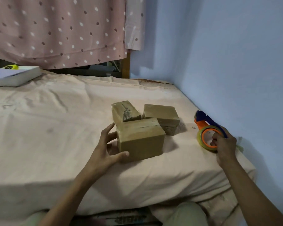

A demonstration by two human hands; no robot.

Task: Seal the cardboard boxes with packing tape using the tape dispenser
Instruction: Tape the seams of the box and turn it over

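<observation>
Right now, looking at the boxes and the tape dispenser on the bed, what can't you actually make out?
Head view only:
- Nearest box: left side covered by the left hand; its underside lies against the sheet.
- Back right box: its near lower corner is behind the nearest box.
- Back left box: the marking on top is too blurred to read.
- Tape dispenser: the right hand covers its handle; the loose tape end cannot be seen.

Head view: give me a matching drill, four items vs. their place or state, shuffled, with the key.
Items
1. nearest box
2. tape dispenser
3. white book
4. dotted curtain

States
A. hanging behind the bed
B. held by the right hand near the wall
C. lying flat at the far left of the bed
D. left hand spread around its side

Pairs: 1-D, 2-B, 3-C, 4-A
</observation>
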